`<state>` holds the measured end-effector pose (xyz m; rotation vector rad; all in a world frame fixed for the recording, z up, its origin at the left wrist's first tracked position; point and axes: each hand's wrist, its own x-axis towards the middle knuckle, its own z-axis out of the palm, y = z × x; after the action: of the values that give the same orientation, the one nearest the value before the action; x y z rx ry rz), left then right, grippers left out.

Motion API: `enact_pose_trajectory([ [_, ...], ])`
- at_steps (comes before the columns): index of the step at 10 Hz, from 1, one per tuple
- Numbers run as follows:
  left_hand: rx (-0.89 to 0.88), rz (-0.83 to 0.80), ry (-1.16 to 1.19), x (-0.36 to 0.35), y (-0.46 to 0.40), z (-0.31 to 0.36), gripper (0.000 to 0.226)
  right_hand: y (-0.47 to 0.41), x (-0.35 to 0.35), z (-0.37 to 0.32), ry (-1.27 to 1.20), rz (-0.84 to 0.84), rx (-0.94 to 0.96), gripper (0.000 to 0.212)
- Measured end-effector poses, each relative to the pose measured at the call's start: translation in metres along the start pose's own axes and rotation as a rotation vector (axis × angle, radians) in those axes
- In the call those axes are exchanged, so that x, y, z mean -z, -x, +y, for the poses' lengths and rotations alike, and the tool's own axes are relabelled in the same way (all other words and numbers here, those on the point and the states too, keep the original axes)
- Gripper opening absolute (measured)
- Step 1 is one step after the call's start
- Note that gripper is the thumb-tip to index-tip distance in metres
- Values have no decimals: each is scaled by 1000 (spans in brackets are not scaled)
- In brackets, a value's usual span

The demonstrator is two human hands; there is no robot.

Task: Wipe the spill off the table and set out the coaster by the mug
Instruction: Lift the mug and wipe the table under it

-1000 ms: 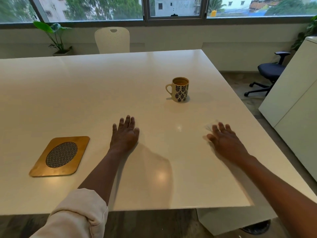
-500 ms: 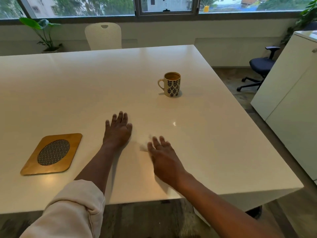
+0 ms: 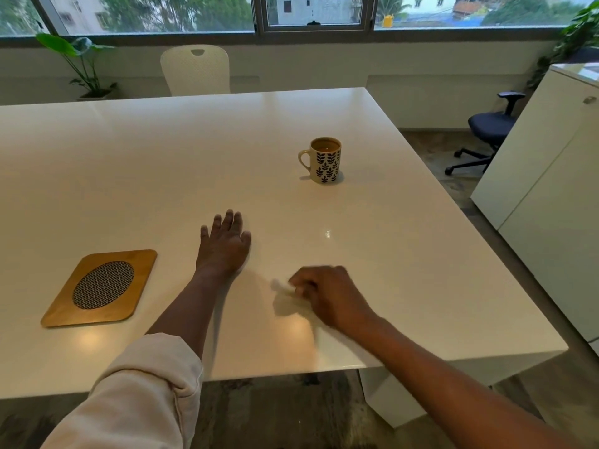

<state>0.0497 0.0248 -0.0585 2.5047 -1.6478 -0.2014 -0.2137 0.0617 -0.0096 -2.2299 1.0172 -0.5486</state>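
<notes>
A cream mug (image 3: 324, 160) with dark leaf prints, full of brown drink, stands on the white table (image 3: 129, 163) right of centre. A wooden coaster (image 3: 100, 288) with a woven oval centre lies at the front left. My left hand (image 3: 225, 246) rests flat on the table, fingers straight, between coaster and mug. My right hand (image 3: 327, 294) is curled around a small white tissue (image 3: 282, 286), which pokes out at its left, low over the table near the front edge. A small wet glint (image 3: 328, 234) shows on the table below the mug.
A white chair (image 3: 196, 69) stands behind the far edge with a potted plant (image 3: 86, 64) to its left. A white cabinet (image 3: 551, 189) and a dark office chair (image 3: 489, 128) stand to the right of the table.
My right hand has swept left across the table from the right edge toward the middle and its fingers have curled around the tissue. My left hand has stayed flat in place.
</notes>
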Motion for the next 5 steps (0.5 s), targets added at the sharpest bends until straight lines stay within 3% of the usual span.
enact_pose_trajectory([
  [1,4,3,0,-1,0,1,60,-30,21,10,-491,143,-406,13],
  [2,7,0,6,0,0,1,60,-50,36,20,-807,139,-590,10],
  [4,1,19,-4,-1,1,1,60,-69,41,54,-116,196,-379,10],
  [5,3,16,-6,-1,0,0,60,-72,45,55,-26,238,-302,17],
])
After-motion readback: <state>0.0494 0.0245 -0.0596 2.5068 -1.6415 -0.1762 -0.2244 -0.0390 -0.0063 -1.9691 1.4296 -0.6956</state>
